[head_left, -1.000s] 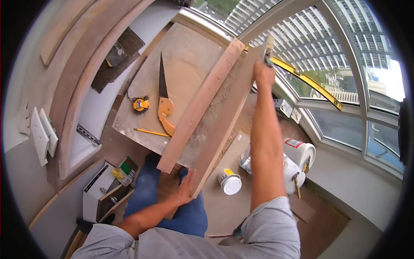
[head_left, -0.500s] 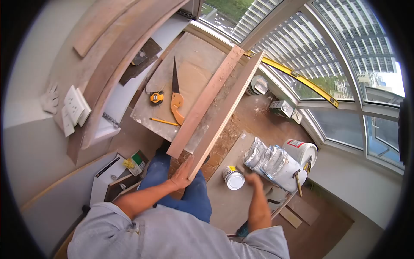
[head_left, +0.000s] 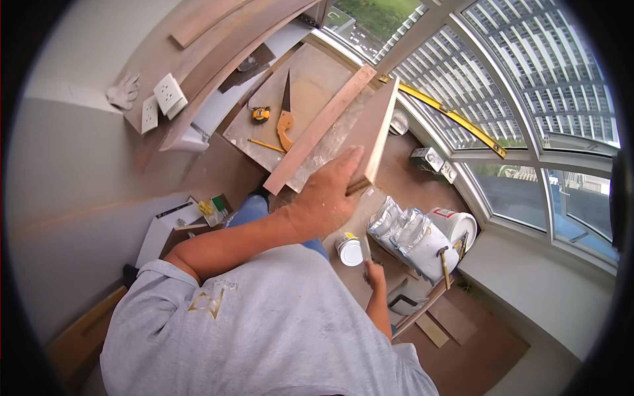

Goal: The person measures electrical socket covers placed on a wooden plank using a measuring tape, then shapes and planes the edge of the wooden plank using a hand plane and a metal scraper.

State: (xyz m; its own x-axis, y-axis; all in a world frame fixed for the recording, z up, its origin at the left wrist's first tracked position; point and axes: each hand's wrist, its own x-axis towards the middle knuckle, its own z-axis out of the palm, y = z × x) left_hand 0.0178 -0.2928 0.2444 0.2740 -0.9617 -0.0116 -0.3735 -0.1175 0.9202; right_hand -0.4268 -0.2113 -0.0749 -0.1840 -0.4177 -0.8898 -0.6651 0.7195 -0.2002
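Note:
My left hand [head_left: 327,198] grips the near end of a wooden board [head_left: 378,129], which is raised and tilted with its pale cut edge facing right. Low on the right, my right hand [head_left: 374,274] is closed around a pale flat tool [head_left: 365,248], its exact kind unclear. Just left of that tool stands a white paint can [head_left: 349,251]. A second, narrow plank [head_left: 323,125] lies across the worktable [head_left: 314,63]. To its left are a handsaw [head_left: 285,122] with an orange handle, a yellow tape measure [head_left: 261,114] and a pencil [head_left: 266,145].
A yellow spirit level [head_left: 446,112] leans along the window. Right of me are plastic-wrapped bags [head_left: 413,237], a white bucket [head_left: 454,228] and a hammer [head_left: 444,264]. Socket plates [head_left: 170,96] and a glove [head_left: 123,91] lie on the left shelf.
My left hand has lifted the near end of the board up toward me. My right hand has moved slightly down and left, and the pale tool in it now shows. The view has shifted.

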